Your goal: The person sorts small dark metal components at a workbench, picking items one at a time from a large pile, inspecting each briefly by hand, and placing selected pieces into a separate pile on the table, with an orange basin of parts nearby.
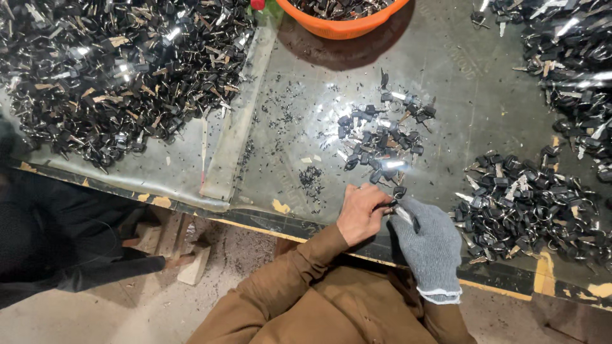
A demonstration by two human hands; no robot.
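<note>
At the near edge of the table [446,57], the two hands meet over one small part. The left hand [361,213] is bare, coming out of a brown sleeve [299,274], and its fingers are curled tight around a dark key [390,205] with a black head. The right hand [428,245] wears a grey knit glove; its fingers close on the same key from the other side, and a thin dark tool seems to lie along the gloved thumb, though the view is too small to be sure. The key sits between the two hands, just above the table's edge, which shows worn yellow paint.

Just beyond the hands lies a small pile [382,137] of black-headed keys, spread loosely and catching a bright glare. To its left, fine dark shavings [311,178] are scattered on the table. To the right of the gloved hand, near but apart from it, a second pile [529,204] of keys with rings lies thicker.

Farther back on the left, a large heap [121,70] of keys covers a clear plastic sheet [236,134]. Another heap [574,57] fills the far right corner. At the far middle stands an orange bowl [344,25] with more keys inside.

At the left edge, a dark-clothed person [57,242] stands beside the table.
</note>
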